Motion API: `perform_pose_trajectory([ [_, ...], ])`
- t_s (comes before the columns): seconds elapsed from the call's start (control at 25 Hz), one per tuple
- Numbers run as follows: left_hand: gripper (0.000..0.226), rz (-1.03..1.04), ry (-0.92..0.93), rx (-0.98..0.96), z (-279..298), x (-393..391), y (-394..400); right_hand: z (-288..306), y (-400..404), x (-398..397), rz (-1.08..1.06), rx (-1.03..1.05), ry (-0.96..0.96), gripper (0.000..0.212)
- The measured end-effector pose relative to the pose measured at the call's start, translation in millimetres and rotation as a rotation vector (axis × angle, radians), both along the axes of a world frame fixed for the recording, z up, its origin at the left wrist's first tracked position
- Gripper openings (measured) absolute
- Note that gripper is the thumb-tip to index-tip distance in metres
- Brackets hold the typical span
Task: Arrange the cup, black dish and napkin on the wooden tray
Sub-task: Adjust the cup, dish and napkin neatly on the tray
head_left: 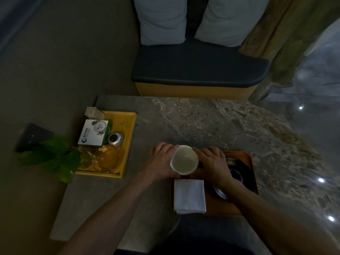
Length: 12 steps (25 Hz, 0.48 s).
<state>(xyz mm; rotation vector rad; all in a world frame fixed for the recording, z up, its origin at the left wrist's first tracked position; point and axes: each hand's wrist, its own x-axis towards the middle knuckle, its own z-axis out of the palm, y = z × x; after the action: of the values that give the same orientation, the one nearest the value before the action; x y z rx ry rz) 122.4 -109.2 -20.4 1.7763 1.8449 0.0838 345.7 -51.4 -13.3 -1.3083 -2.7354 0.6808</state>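
A white cup (184, 160) is held between both hands at the far left corner of the brown wooden tray (246, 159). My left hand (162, 161) wraps its left side and my right hand (213, 164) cups its right side. The cup's inside looks empty. A folded white napkin (189, 196) lies flat on the tray's left part, just below the cup. The round black dish (239, 175) sits on the tray's right part, partly hidden under my right hand and forearm.
A yellow tray (128, 137) at the table's left holds a white-green box (93, 133), a small silver object (115, 139) and amber glassware (106, 159). Green leaves (55, 155) overhang the left edge. A dark cushioned bench (198, 70) stands beyond the stone table (211, 122).
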Motion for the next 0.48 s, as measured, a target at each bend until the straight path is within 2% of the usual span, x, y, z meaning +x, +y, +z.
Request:
perform_pose_trajectory([
  [0.28,0.104,0.177,-0.023,0.065,-3.7,19.8,-16.3,1.1,23.6,-3.2,0.085,-0.117,-0.117,0.096],
  [0.4,0.109,0.208,-0.037,0.058,-6.0,21.9,-19.9,0.7,25.5,-0.2,0.069,-0.146,-0.131,0.092],
  [0.48,0.116,0.189,-0.038,0.019,-7.1,15.6,-19.7,0.9,24.6,6.9,0.009,-0.138,-0.141,0.082],
])
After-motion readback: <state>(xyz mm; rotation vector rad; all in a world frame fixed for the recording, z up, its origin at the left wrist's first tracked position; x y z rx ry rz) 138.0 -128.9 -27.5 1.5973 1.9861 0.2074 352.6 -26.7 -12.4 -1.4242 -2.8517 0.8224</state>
